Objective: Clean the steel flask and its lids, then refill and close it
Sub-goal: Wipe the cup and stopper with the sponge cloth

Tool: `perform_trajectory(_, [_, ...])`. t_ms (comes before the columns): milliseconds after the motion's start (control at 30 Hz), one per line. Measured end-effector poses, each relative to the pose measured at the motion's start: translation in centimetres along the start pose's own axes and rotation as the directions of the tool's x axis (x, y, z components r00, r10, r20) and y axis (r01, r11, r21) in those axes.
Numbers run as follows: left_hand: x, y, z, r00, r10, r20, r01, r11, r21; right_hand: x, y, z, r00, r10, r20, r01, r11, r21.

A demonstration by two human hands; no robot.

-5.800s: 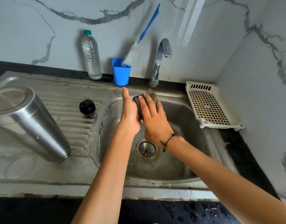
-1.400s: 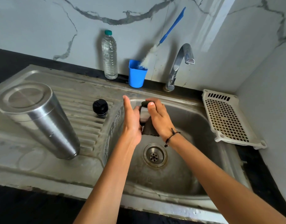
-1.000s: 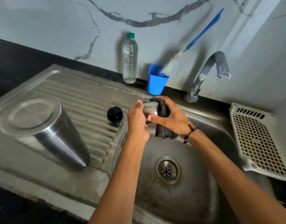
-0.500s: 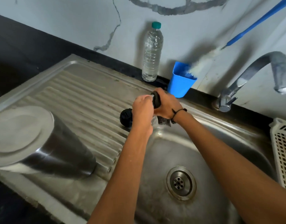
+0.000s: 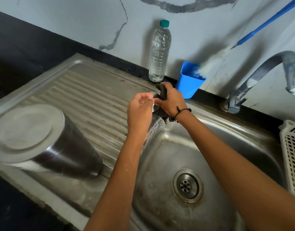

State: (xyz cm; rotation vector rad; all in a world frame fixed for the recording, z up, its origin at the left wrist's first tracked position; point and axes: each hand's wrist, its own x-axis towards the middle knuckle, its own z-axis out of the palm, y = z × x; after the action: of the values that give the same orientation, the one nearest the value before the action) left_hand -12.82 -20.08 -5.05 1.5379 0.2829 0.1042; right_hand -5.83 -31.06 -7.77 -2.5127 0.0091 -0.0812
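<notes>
While the right hand (image 5: 171,101) closes around a dark scrubbing pad (image 5: 163,93) and presses it against a small steel lid (image 5: 154,101), the left hand (image 5: 140,112) grips that lid from the other side with curled fingers. Both hands meet over the back corner of the sink (image 5: 243,147), where the ridged drainboard (image 5: 86,97) begins, so the lid lies between the palms, mostly hidden. Out from there, the steel flask (image 5: 48,142) stands upside down on the drainboard, well off to the left and nearer the person, its long axis upright. The left hand is clearly the closer one, so reaching for the flask would probably fall to it. The tap (image 5: 260,77) is on the right, near the right hand.
</notes>
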Motion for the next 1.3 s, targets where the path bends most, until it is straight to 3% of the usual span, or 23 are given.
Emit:
perform_trajectory(33, [0.0,-0.4,-0.5,0.991,0.13,-0.024,-0.124,0.974,0.189,-0.5,-0.1,-0.3,1.0,0.0,-0.027,0.0,1.0,0.02])
perform_trajectory(100, [0.0,-1.5,-1.5,0.943,0.333,0.027,-0.284,0.757,0.589,-1.9,-0.6,-0.9,0.997,-0.004,-0.08,0.009,0.998,0.066])
perform_trajectory(200, [-0.3,-2.8,-2.4,0.958,0.258,0.124,-0.243,0.508,0.827,-4.8,-1.5,-1.5,0.992,0.017,-0.127,0.006,0.985,0.175])
perform_trajectory(267, [-0.4,-3.4,-2.7,0.972,0.176,0.154,-0.216,0.42,0.881,-7.2,-1.8,-1.5,0.991,0.054,-0.127,-0.021,0.97,0.243])
perform_trajectory(333, [-0.3,-3.8,-2.7,0.977,0.138,0.166,-0.208,0.395,0.895,-9.4,-1.9,-1.3,0.99,0.082,-0.113,-0.049,0.962,0.268])
perform_trajectory(433, [0.2,-3.8,-3.0,0.977,0.143,0.156,-0.201,0.401,0.894,-11.8,-1.6,-1.3,0.991,0.121,-0.057,-0.1,0.953,0.286])
perform_trajectory(500, [0.0,-3.5,-3.1,0.973,0.187,0.136,-0.21,0.469,0.858,-13.0,-1.4,-1.9,0.988,0.145,-0.055,-0.122,0.945,0.304])
perform_trajectory(600, [-1.1,-1.9,-3.1,0.985,0.115,0.129,-0.168,0.823,0.543,-14.7,-1.4,-3.4,0.976,0.181,-0.117,-0.128,0.923,0.363])
perform_trajectory(667, [-2.5,-0.3,-2.5,0.98,-0.042,0.193,-0.017,0.957,0.29,-15.8,-1.7,-4.5,0.966,0.176,-0.189,-0.088,0.912,0.4])
perform_trajectory(800, [-4.6,2.3,-0.8,0.924,-0.242,0.295,0.23,0.97,0.074,-18.1,-2.5,-6.9,0.93,0.105,-0.351,0.031,0.932,0.361])
perform_trajectory(900, [-6.7,3.7,-0.2,0.883,-0.266,0.387,0.254,0.964,0.083,-20.6,-3.2,-8.3,0.881,0.02,-0.474,0.12,0.957,0.263])
perform_trajectory(1000, [-7.9,3.6,0.1,0.911,-0.148,0.384,0.088,0.982,0.169,-22.1,-3.3,-8.6,0.853,-0.023,-0.521,0.152,0.967,0.206])
perform_trajectory(1067, [-9.2,2.8,-0.1,0.926,0.053,0.373,-0.212,0.892,0.399,-23.8,-3.2,-8.3,0.832,0.01,-0.555,0.116,0.974,0.192])
perform_trajectory(1133, [-10.3,2.3,-0.4,0.885,0.162,0.436,-0.37,0.814,0.448,-25.2,-2.9,-7.5,0.82,0.085,-0.566,0.062,0.97,0.235])
perform_trajectory(1233, [-11.4,2.4,-0.6,0.837,0.087,0.541,-0.213,0.961,0.176,-27.0,-2.9,-6.2,0.813,0.12,-0.569,0.052,0.96,0.277])
perform_trajectory(1300, [-11.9,2.7,-0.4,0.843,0.021,0.538,-0.082,0.993,0.089,-27.8,-3.2,-5.7,0.799,0.114,-0.59,0.066,0.959,0.274])
